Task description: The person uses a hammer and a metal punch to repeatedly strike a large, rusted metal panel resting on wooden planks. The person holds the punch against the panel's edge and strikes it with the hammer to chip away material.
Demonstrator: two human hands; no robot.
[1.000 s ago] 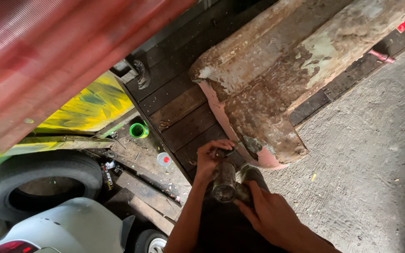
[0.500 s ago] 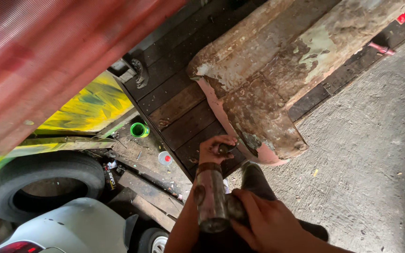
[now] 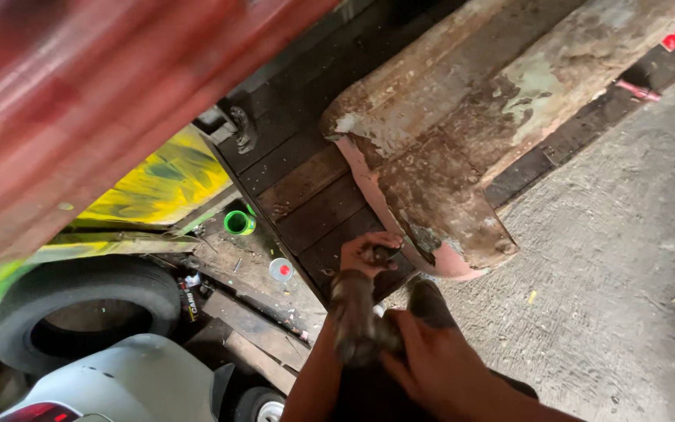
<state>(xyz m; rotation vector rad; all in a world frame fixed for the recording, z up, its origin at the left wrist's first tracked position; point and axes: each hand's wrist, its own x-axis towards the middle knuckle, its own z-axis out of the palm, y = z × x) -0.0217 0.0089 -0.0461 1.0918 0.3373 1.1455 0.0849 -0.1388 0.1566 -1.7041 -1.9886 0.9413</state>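
My left hand (image 3: 367, 253) is closed around a small dark chisel-like tool (image 3: 385, 252), held against the lower edge of a rusty, flaking pink metal panel (image 3: 447, 187). My right hand (image 3: 431, 366) grips a hammer. Its worn cylindrical head (image 3: 355, 320) is blurred and hovers over my left forearm, a short way below the left hand. The hammer's handle is hidden under my right hand.
Dark wooden planks (image 3: 306, 187) lie beside the panel. A green roll (image 3: 237, 223) and a small white lid (image 3: 280, 269) sit on dirty ground at left, near a tyre (image 3: 80, 297) and a white vehicle body (image 3: 126, 383). Rough concrete (image 3: 626, 258) spreads to the right. A blurred red surface (image 3: 80, 94) fills the upper left.
The hammer head was close to my left hand, then swung back toward the camera and stays raised over my forearm. My left hand keeps the tool at the panel's edge.
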